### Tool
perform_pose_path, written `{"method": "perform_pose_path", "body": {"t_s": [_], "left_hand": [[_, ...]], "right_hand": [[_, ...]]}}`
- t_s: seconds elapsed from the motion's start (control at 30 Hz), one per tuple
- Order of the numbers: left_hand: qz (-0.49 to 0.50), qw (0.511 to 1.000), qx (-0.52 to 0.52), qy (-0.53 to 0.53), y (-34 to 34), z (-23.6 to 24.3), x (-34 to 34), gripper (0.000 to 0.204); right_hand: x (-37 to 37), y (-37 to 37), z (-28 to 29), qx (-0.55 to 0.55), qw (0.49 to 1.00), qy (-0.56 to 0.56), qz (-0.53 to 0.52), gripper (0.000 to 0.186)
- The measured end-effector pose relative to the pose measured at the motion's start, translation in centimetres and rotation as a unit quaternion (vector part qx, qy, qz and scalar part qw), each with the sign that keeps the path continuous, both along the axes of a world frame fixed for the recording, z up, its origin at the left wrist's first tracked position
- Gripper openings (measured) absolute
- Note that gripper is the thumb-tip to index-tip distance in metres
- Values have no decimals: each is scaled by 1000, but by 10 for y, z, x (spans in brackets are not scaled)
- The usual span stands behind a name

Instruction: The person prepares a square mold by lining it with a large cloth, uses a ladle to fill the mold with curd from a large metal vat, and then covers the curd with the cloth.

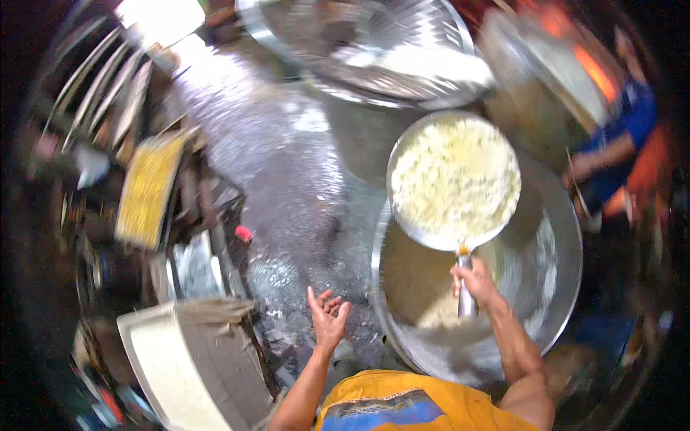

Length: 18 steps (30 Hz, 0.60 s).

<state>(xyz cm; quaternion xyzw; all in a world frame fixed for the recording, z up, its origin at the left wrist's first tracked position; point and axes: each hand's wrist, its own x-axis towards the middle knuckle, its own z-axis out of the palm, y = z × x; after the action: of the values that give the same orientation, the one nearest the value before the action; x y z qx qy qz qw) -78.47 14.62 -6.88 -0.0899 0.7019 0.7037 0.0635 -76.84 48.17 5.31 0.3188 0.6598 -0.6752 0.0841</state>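
My right hand [473,284] grips the metal handle [466,305] of a round, wide scoop heaped with pale yellowish-white crumbly curds [453,176]. The scoop is over a large steel vat [565,273], which has murky tan contents at its bottom. My left hand [327,316] is held out empty with fingers apart, left of the vat and above the wet floor [287,215].
At left are a box with a white top [169,366], a yellow tray [151,187] and stacked racks. A big metal vessel [266,18] stands at the top. At right, a person in blue [622,122] is beside a blurred orange glow and a slab.
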Motion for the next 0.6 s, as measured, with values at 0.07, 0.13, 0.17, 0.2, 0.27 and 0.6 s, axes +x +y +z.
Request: {"method": "perform_pose_path", "body": {"t_s": [0.07, 0.13, 0.17, 0.2, 0.27, 0.6], "left_hand": [[42, 999, -14, 13, -56, -9, 28, 98], [124, 992, 7, -14, -115, -27, 54, 97], [148, 988, 14, -43, -142, -30, 74, 97], [174, 982, 3, -72, -160, -20, 87, 94], [340, 926, 156, -52, -209, -16, 105, 88], [519, 740, 411, -119, -296, 36, 129, 40]], "right_hand": [[-10, -79, 22, -29, 996, -36, 81, 12], [-21, -161, 49, -76, 979, -72, 177, 11], [-21, -197, 57, -110, 965, -84, 223, 10], [-18, -217, 45, -137, 949, -118, 259, 11], [-22, -303, 65, -180, 907, -188, 331, 11], [-6, -633, 45, -133, 692, -264, 659, 14]]}}
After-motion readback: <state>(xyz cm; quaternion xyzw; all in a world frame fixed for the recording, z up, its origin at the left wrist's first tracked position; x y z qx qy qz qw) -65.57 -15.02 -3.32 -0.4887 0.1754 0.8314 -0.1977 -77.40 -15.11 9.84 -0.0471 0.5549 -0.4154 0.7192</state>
